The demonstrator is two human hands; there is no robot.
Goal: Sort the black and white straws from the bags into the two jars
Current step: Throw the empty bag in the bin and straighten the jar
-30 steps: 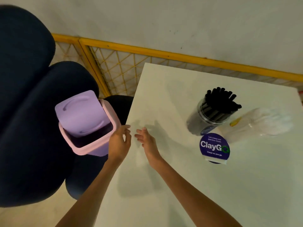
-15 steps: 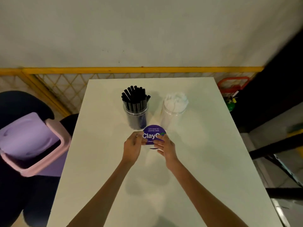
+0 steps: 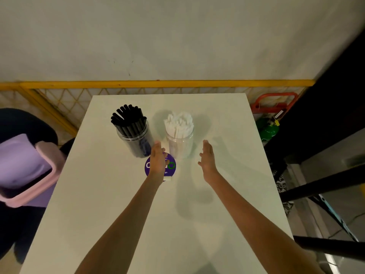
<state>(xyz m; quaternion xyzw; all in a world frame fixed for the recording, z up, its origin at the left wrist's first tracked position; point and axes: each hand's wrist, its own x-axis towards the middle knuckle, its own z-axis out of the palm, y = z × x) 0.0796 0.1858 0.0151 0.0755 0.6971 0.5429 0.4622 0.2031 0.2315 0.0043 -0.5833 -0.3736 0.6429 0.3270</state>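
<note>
Both hands flat and open over the white table [image 3: 110,194], fingers straight, nothing held: left hand [image 3: 157,162] above the round purple sign [image 3: 171,166], just in front of the two jars; right hand [image 3: 207,158] off to the right of the clear jar, apart from it. Black straws [image 3: 128,119] packed upright in the left jar [image 3: 136,141], white straws [image 3: 178,123] bunched in the right jar [image 3: 180,144], the two jars side by side near the far end of the table — no bags in sight and no loose straws on the surface, so sorting most likely finished. Main risk from here — a careless sweep of either hand into a jar: tall, top-heavy with straws standing well above the rim, easy to tip and spill, and a spill would mix the colours again. Left fingertips [image 3: 158,144] already close to the dark jar's base, so a push forward could knock it. Sign light and small, prone to sliding or toppling under the left palm. Pink and purple bin [image 3: 29,171] off the table's left edge, lid tilted open, clear of both hands.
</note>
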